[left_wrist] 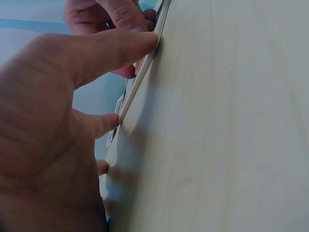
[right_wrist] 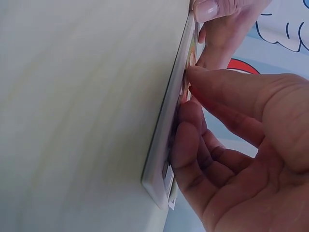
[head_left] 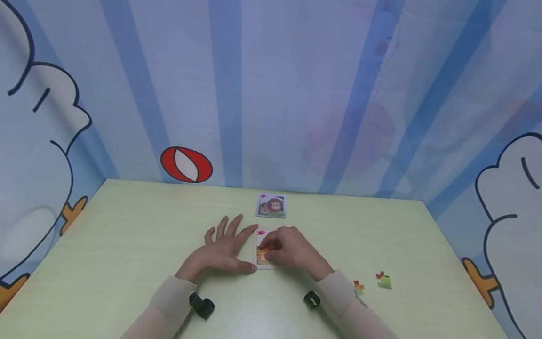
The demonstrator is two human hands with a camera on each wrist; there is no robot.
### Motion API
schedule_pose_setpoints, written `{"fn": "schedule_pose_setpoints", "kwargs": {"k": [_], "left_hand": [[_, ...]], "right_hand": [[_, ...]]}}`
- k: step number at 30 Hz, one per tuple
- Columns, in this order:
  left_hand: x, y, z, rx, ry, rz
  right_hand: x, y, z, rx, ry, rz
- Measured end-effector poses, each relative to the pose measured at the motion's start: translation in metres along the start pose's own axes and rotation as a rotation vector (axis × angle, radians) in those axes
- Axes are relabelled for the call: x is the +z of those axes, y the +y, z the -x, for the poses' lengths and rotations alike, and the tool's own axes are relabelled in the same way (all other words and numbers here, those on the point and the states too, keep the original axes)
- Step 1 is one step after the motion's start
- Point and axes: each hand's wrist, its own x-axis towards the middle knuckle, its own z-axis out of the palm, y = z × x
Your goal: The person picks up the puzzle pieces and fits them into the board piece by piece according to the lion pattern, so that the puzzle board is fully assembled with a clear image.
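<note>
A small white-framed puzzle board (head_left: 265, 267) with an orange animal picture lies flat on the table. My left hand (head_left: 224, 247) spreads beside it, its thumb and index fingertip touching the board's left corners. In the left wrist view, the thumb presses on the rim (left_wrist: 141, 73). Over the board, my right hand (head_left: 290, 247) has curled fingers and pinches a small puzzle piece (head_left: 262, 248) against the picture. Its fingers hide most of that piece and the board's right part. In the right wrist view, thumb and fingertips meet the board's face, above its pale edge (right_wrist: 157, 179).
Behind the board lies a square lion picture card (head_left: 271, 206). Two loose puzzle pieces, one small (head_left: 359, 287) and one larger green-and-red piece (head_left: 384, 280), lie on the table (head_left: 127, 226) near the right forearm. A striped blue curtain (head_left: 271, 94) hangs at the table's back edge.
</note>
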Motion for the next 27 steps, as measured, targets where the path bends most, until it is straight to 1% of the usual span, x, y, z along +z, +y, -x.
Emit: {"fn": "schedule_pose_setpoints", "kwargs": {"k": [13,20,27], "left_hand": [[-0.0008,0.0011,0.0009,0.005,0.001,0.003],[-0.001,0.0008,0.0012,0.001,-0.001,0.005],[-0.0014,0.0012,0.0017,0.006,-0.001,0.014]], "right_hand": [[-0.0008,-0.0011,0.0005,0.052,-0.001,-0.034],[-0.0016,0.0004,-0.0001,0.04,-0.005,-0.044],[-0.0024,0.0009,-0.0019,0.06,0.001,-0.052]]}}
